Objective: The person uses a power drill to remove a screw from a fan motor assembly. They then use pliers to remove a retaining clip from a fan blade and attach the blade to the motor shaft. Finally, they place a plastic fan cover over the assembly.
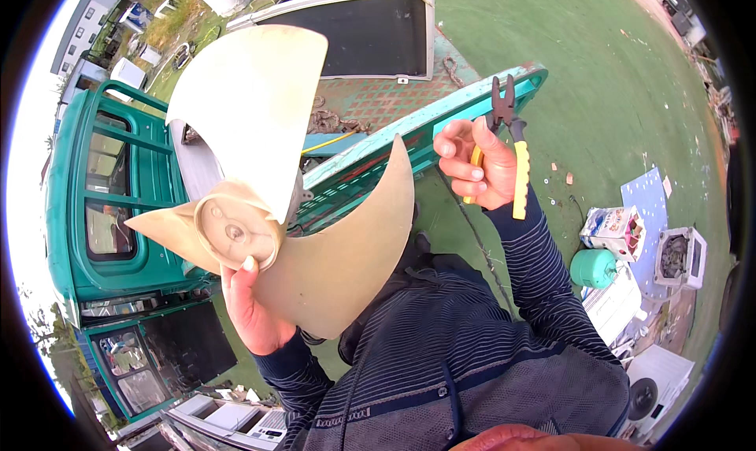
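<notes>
A large cream plastic fan blade (346, 246) with three broad vanes and a round hub is held up in front of me. My left hand (256, 309) grips it beside the hub, thumb on the hub's lower rim and the other fingers hidden behind. Over to the right, my right hand (484, 163) is closed on a pair of pliers (520, 175) with yellow handles and dark jaws. The jaws point up and stand slightly apart. One handle lies inside the curled fingers, the other along the outside of the palm. Pliers and fan blade are well apart.
A green truck (130, 191) stands at the left, its bed side panel (441, 124) running behind the fan blade. On the bed rests a framed dark panel (378, 37). To the right on the green floor are a gas cylinder (593, 268), a box (613, 232) and a white fan unit (657, 384).
</notes>
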Tool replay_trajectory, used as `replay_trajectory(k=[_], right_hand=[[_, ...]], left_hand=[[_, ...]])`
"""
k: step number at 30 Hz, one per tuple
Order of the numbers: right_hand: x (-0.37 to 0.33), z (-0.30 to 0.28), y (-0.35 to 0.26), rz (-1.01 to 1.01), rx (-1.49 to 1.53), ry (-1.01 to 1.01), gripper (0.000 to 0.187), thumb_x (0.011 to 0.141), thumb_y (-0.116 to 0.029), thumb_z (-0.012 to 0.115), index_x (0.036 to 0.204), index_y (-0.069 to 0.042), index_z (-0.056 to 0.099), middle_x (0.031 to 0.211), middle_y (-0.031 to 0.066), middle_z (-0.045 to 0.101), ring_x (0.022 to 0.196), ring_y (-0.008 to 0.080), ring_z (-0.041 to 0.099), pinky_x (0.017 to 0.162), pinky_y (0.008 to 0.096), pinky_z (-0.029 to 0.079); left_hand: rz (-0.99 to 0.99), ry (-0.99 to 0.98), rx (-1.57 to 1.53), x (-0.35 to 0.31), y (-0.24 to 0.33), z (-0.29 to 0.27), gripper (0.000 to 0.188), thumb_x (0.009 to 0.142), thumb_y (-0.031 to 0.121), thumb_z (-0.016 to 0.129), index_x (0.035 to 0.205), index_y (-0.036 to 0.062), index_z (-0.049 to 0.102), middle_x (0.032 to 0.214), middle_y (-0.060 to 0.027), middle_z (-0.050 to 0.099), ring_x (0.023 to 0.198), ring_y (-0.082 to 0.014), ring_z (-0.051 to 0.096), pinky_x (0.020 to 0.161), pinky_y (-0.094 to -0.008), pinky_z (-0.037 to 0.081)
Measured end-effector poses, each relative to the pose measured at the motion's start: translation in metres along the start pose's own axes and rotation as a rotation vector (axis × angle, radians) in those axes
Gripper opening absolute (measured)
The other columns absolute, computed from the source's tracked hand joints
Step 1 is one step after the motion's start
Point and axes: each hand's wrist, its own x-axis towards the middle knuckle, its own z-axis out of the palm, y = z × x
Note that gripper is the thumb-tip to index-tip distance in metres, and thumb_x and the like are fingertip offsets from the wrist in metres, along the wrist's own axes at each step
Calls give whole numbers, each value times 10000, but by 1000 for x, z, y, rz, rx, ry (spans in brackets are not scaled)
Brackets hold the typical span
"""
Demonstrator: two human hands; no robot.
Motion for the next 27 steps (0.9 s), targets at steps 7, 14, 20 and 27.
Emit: replay_trajectory(k=[7,14,20,27], right_hand=[[-86,31,-103,-289,-941,536,706,1017,-608,333,1279,-1,578,1122,142,664,486,0,329,411,176,292],[-130,-21,-225,-237,-1132,911,615,893,-589,638,780,15,654,734,131,686,452,73,446,405,258,332],[-181,-87,-307,-586,-1194,1338,467,923,-419,682,873,45,695,698,58,649,657,114,571,597,279,453],[-247,-144,-393,-684,-727,1729,564,953,-503,573,703,2,595,587,72,588,408,83,429,396,262,329]], left_hand=[[-248,-441,-46,57,-87,181,576,901,53,588,1435,-13,382,1352,-166,538,1205,-258,573,1011,-388,482],[-493,-731,-95,89,-224,355,527,906,63,581,1383,-25,377,1195,-186,621,1039,-223,648,881,-343,532],[-577,-923,107,82,-329,503,475,887,45,583,1326,-23,414,1122,-191,642,950,-215,664,813,-326,545],[-633,-1063,196,48,-434,634,532,843,44,602,1328,-72,416,1022,-177,654,813,-168,651,684,-283,520]])
